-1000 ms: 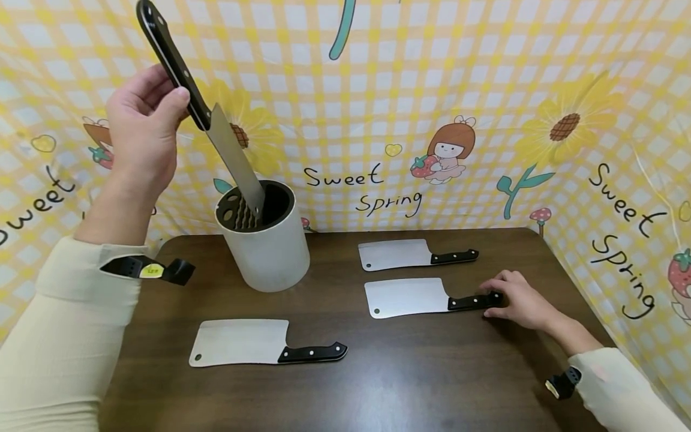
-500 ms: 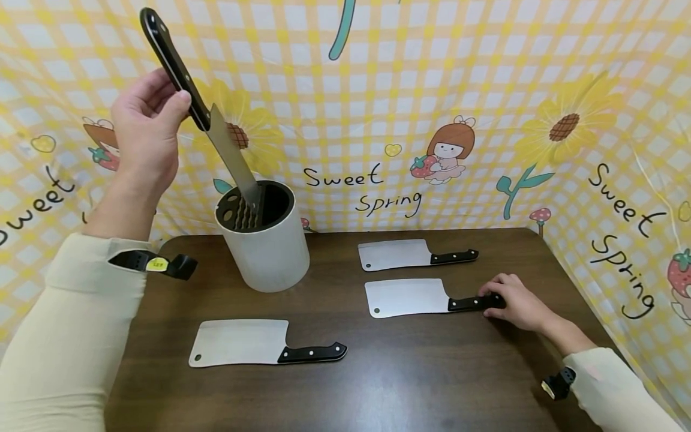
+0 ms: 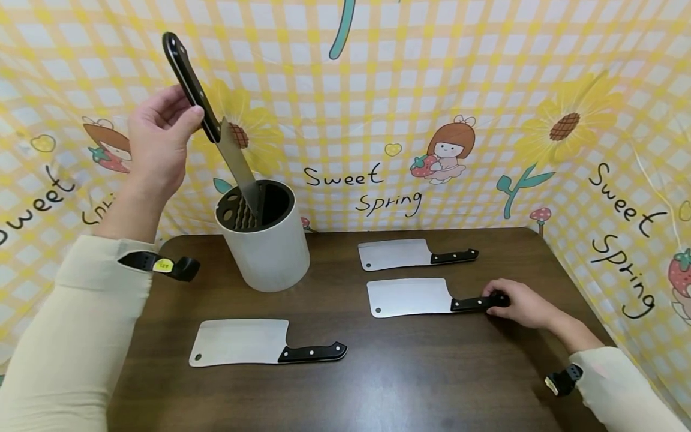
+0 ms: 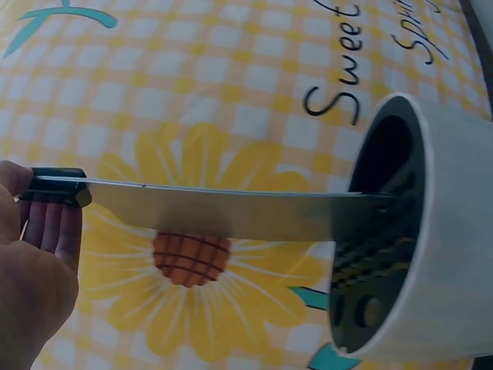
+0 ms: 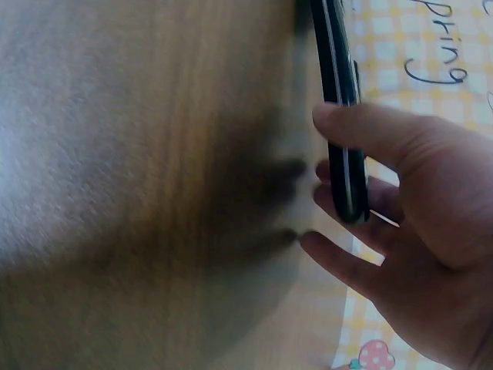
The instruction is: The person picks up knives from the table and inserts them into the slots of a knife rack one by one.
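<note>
My left hand (image 3: 162, 135) pinches the black handle of a knife (image 3: 237, 165), which leans down to the right over the round white knife block (image 3: 272, 258). In the left wrist view the tip of the blade (image 4: 231, 212) reaches into the block's dark, slotted opening. On the table, my right hand (image 3: 520, 303) holds the end of a cleaver's black handle between thumb and fingers. That cleaver (image 3: 410, 297) lies with its broad blade pointing left. In the right wrist view, the thumb and fingers (image 5: 362, 127) are on either side of the handle (image 5: 339, 69).
A second cleaver (image 3: 394, 255) lies just behind the held one, its handle to the right. Another cleaver (image 3: 240, 342) lies at the front left of the brown table (image 3: 378, 384). A yellow checked cloth (image 3: 335, 120) hangs right behind the table.
My left hand has moved right and down with the knife, bringing the handle lower over the block. My right hand has closed on the cleaver's handle and shifted it slightly right.
</note>
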The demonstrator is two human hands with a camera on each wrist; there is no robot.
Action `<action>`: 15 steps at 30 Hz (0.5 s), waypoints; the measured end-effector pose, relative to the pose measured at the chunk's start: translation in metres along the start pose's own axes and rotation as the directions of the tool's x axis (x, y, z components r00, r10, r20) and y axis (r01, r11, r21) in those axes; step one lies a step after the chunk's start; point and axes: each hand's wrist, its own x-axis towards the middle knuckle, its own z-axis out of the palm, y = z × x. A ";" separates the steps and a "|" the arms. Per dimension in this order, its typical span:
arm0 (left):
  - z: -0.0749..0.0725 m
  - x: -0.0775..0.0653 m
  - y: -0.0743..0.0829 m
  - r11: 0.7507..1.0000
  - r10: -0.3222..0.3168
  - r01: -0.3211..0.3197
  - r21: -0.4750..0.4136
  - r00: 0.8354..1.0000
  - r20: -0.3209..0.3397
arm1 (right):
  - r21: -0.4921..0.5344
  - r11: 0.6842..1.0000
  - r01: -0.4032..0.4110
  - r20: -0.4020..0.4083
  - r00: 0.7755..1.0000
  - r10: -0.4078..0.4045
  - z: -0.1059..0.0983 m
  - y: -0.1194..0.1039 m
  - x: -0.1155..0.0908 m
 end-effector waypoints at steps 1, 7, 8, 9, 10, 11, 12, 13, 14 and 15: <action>-0.001 -0.001 -0.002 1.000 -0.011 0.011 0.008 1.000 0.005 | 0.020 1.000 -0.001 0.006 1.000 0.001 -0.001 0.001 -0.001; -0.005 -0.009 -0.018 0.994 -0.062 0.057 0.098 0.997 0.048 | 0.171 0.985 -0.001 0.026 1.000 -0.004 -0.012 0.002 -0.006; -0.006 -0.011 -0.020 0.991 -0.073 0.066 0.113 0.996 0.059 | 0.202 0.979 -0.001 0.024 1.000 -0.004 -0.014 0.002 -0.007; -0.006 -0.012 -0.022 0.989 -0.081 0.071 0.133 0.994 0.068 | 0.229 0.973 0.000 0.018 1.000 -0.005 -0.016 0.002 -0.007; -0.007 -0.014 -0.024 0.985 -0.090 0.078 0.153 0.993 0.077 | 0.259 0.966 0.003 0.010 1.000 -0.006 -0.018 0.002 -0.007; -0.008 -0.015 -0.027 0.981 -0.099 0.082 0.175 0.991 0.087 | 0.282 0.959 0.006 0.002 1.000 -0.007 -0.020 0.002 -0.008; -0.009 -0.017 -0.029 0.978 -0.107 0.088 0.189 0.990 0.093 | 0.305 0.952 0.009 -0.004 1.000 -0.008 -0.022 0.002 -0.008; -0.009 -0.018 -0.031 0.975 -0.117 0.095 0.199 0.988 0.104 | 0.326 0.945 0.013 -0.013 1.000 -0.010 -0.023 0.003 -0.008; -0.010 -0.019 -0.033 0.973 -0.132 0.107 0.206 0.985 0.112 | 0.341 0.940 0.021 -0.022 1.000 -0.014 -0.024 0.003 -0.008; -0.011 -0.020 -0.036 0.969 -0.139 0.110 0.220 0.983 0.121 | 0.355 0.934 0.031 -0.032 0.999 -0.021 -0.024 0.003 -0.008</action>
